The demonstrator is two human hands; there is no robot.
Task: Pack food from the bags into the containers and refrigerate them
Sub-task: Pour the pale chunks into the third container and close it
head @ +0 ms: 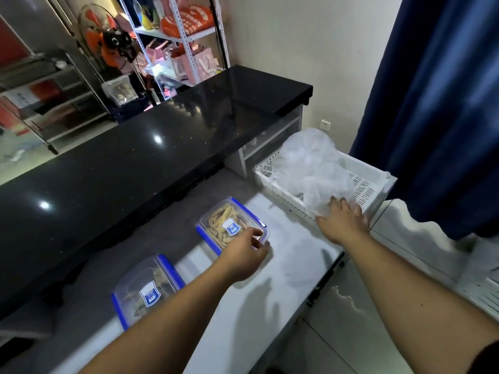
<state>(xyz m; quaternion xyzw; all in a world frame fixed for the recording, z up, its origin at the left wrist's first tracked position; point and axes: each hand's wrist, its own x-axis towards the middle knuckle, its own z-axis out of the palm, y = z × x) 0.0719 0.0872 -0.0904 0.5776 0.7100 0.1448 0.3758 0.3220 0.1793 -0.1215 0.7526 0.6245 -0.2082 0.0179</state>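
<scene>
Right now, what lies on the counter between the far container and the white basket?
Nothing: in the head view the grey counter between the far container and the basket is bare. The bag lies in the basket.

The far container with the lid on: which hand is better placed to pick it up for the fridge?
Left. The left hand already touches the far container; the right hand rests on the plastic bag.

Each clear container lid carries a blue-and-white label, one at 6 o'clock (149, 295), one near centre (231, 227); the print is too small to read. White lettering on the orange bag (189, 18) at 12 o'clock is illegible too.
</scene>
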